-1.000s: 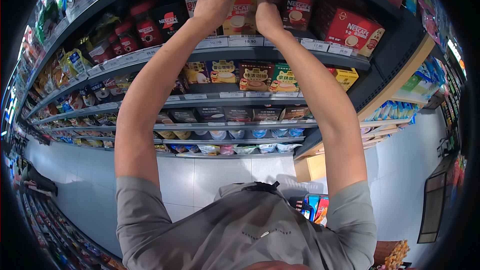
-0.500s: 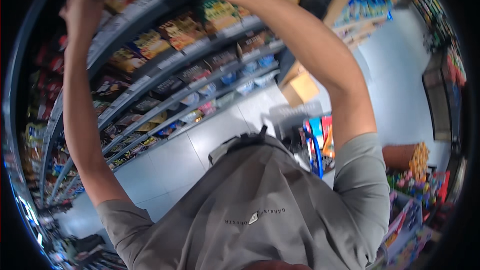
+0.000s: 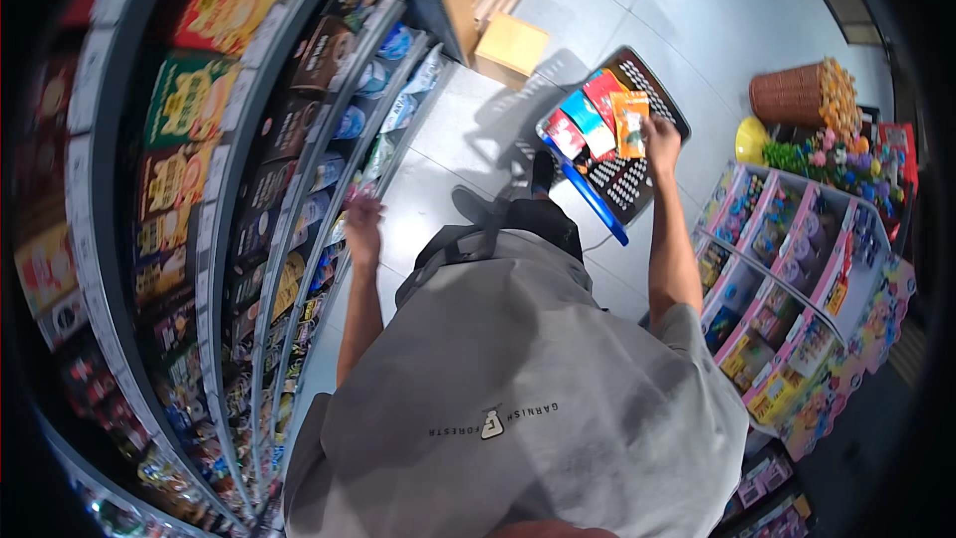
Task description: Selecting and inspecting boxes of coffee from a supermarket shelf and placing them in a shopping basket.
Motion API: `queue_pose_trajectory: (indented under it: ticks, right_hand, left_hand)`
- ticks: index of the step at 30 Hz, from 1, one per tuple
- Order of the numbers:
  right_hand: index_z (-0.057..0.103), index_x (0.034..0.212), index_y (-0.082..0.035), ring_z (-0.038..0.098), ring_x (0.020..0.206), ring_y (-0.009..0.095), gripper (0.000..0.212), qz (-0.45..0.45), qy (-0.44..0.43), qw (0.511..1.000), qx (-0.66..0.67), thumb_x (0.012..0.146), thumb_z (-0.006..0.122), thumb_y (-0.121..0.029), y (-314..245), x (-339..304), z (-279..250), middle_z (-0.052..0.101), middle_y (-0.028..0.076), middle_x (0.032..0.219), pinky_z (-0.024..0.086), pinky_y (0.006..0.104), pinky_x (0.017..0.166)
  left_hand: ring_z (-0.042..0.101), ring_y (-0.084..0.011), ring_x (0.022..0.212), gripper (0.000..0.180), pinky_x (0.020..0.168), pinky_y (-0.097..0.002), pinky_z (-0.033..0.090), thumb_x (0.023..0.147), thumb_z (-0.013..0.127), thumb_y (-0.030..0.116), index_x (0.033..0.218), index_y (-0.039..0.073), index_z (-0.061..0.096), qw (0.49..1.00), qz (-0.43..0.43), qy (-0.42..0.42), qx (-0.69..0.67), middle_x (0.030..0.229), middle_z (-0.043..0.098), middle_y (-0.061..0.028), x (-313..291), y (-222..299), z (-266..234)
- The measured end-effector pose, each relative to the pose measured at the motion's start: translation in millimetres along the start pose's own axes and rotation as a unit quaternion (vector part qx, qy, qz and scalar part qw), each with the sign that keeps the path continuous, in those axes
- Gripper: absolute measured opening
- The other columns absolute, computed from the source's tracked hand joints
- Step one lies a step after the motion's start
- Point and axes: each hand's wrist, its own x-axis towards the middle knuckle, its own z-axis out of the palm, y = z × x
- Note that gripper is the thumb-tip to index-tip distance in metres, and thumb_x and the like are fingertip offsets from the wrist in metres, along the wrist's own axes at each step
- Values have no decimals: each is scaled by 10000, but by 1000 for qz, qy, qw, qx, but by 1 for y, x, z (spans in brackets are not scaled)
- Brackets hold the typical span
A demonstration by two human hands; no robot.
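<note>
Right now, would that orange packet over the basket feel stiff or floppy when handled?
Probably floppy: the orange packet looks like a thin, flat pouch. Likely light, since the right hand holds it by one edge above the basket. Its glossy film may be slippery.

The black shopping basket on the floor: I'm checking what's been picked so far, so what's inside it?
Inside the basket lie red and blue packets. The right hand holds an orange packet over them. Anything beneath the packets is covered.

Left hand (image 3: 362,229) blurred beside shelving (image 3: 239,269), finger pose unreadable; right hand (image 3: 661,136) over basket (image 3: 637,184), grip on orange packet (image 3: 631,123) unclear; basket near corner hidden behind grey shirt (image 3: 518,399); lower shelving packets too small, cut by rim
</note>
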Motion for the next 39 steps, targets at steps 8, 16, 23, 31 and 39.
queue_pose_trajectory:
  ticks: [8,16,23,31,39]
  right_hand:
    - [648,970,24,566,572,110,234,270,50,962,-19,846,678,-172,173,-98,-22,649,56,759,461,262,492]
    - [643,1051,7,626,783,205,381,256,-27,955,-149,824,683,-296,219,-49,-17,672,124,881,486,311,711]
    - [600,1103,24,645,930,290,429,201,-294,925,135,864,652,-329,76,-20,35,654,199,1030,482,342,833]
    - [580,1066,21,625,875,377,402,-44,-360,932,2,896,590,-344,-6,-109,24,633,218,984,476,412,777]
    - [514,1056,5,618,728,405,388,-73,-430,888,-143,859,653,-300,-6,-127,13,626,229,806,469,437,658]
  left_hand:
    - [658,-212,917,366,804,-320,515,843,638,151,1163,-12,567,904,-119,-245,329,1059,665,-144,-30,-65,59]
    - [665,-198,850,348,670,-294,509,837,628,158,1124,-31,581,910,-366,-83,177,968,659,-106,-40,-40,19]
    - [649,-200,932,395,735,-296,506,867,636,192,1181,-31,549,916,-372,0,152,1037,651,-118,-113,0,49]
    - [652,-187,895,332,723,-300,516,888,611,171,1142,-40,573,896,-417,76,134,1010,659,-129,-238,-18,61]
    - [650,-180,870,319,689,-295,518,882,617,149,1146,-27,581,870,-458,122,138,998,661,-124,-365,-55,79]
